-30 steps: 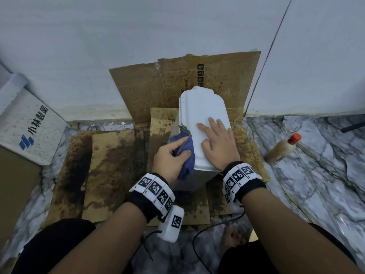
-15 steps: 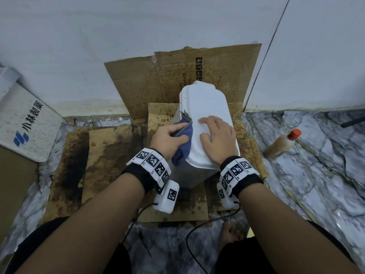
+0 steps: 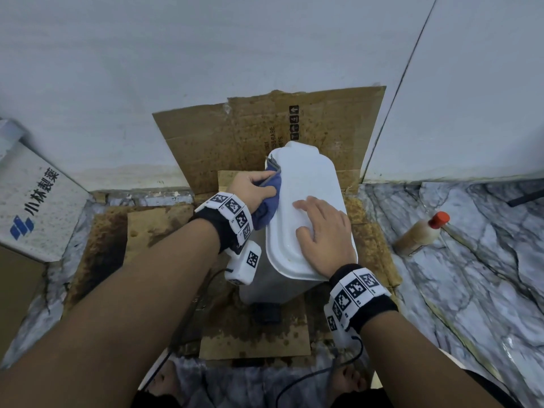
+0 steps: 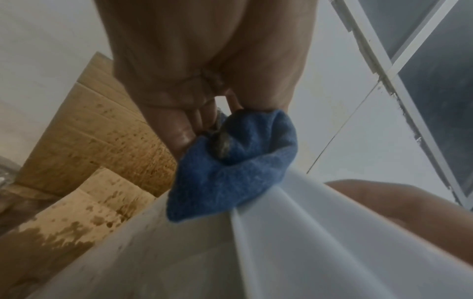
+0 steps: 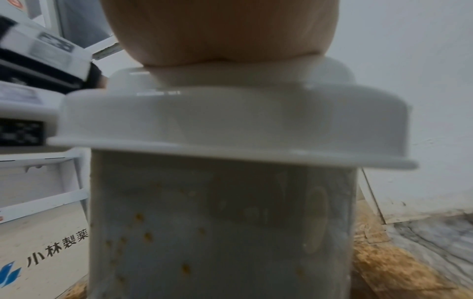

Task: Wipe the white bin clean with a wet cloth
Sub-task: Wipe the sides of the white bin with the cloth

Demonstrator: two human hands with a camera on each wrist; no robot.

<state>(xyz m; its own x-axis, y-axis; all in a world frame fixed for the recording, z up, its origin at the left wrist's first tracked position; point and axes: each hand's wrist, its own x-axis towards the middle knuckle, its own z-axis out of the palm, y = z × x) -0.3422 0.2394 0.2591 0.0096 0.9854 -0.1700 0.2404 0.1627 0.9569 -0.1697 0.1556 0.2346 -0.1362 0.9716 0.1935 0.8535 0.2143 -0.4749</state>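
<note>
White bin (image 3: 306, 201) with its lid closed, held and wiped at its left edge on stained cardboard (image 3: 253, 334).

The bin is seen upright on the cardboard, close to the wall (image 3: 147, 69); its lid is smooth and white, while brown specks are seen on the front wall in the right wrist view. A bunched blue cloth (image 3: 266, 204) is gripped in the curled fingers of the left hand (image 3: 250, 187) and is pressed against the lid's left rim, towards the back. The right hand (image 3: 323, 231) is laid flat on the lid, fingers straight and slightly spread, nothing being grasped. To the right, marble floor (image 3: 471, 304) is left bare as far as a red-capped bottle (image 3: 421, 234); a printed carton (image 3: 32, 201) is stood well to the left.
</note>
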